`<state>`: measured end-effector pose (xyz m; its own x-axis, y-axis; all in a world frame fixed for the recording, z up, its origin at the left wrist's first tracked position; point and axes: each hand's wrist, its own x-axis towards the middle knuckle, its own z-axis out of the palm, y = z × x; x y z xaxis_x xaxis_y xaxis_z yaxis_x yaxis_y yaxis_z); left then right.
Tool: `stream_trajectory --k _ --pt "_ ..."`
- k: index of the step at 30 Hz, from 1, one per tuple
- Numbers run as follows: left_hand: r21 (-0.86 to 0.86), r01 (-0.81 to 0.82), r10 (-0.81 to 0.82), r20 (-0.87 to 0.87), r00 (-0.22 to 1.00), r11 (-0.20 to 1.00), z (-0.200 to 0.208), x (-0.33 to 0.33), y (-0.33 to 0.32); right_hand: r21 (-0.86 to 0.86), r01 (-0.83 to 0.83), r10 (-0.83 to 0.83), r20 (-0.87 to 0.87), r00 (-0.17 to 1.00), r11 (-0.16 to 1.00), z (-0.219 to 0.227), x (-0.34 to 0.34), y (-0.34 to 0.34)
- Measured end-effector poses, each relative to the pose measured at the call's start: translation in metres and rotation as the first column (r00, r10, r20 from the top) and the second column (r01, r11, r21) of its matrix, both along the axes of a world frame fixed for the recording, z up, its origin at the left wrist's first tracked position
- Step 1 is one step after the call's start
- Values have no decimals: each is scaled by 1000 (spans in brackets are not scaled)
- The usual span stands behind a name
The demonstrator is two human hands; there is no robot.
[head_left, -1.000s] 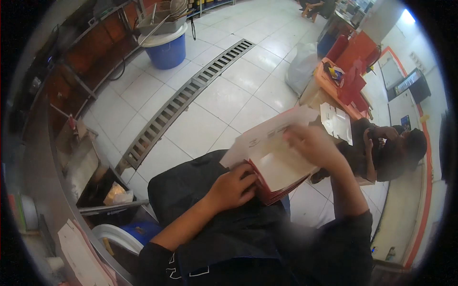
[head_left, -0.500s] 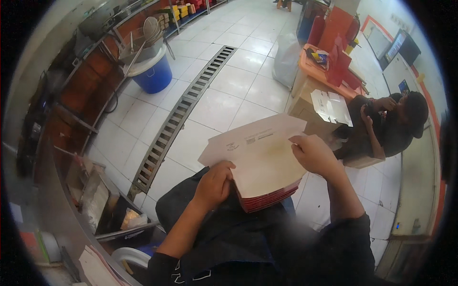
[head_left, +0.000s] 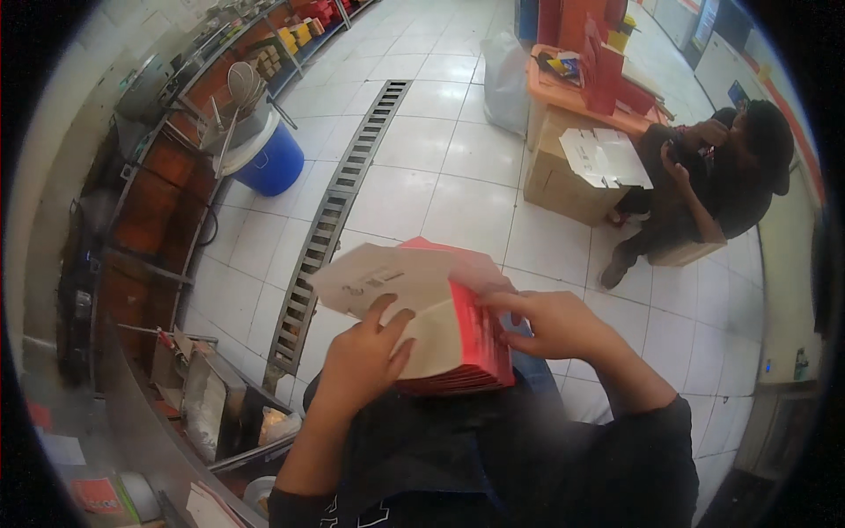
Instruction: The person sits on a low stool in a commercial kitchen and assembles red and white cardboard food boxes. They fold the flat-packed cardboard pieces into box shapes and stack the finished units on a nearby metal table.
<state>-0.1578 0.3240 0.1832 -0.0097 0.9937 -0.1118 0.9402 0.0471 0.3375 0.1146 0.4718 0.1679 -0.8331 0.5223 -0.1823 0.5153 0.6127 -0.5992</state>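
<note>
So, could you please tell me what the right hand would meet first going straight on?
The right hand points leftward, so likely the red side of the stacked cardboard cartons, which it seems to touch, though depth is unclear.

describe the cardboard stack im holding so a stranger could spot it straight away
Find the long metal drain crossing the white tiled floor. Just right of its near end, the left hand and right hand are on the cardboard stack. Its many layered red edges under a pale top set it apart from the white carton on the brown box.
</note>
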Motion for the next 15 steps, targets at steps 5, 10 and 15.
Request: stream_trajectory --k 5,10,15 --pt "178 181 -203 114 973 967 -15 16 10 154 -10 33 -146 989 988 -21 0 -11" --pt "327 188 -213 43 976 926 -15 25 18 255 -21 99 -296 950 967 -36 -6 -13" --pt "387 286 -254 -133 958 877 -23 22 20 392 -102 222 -275 935 914 -38 -12 -4"
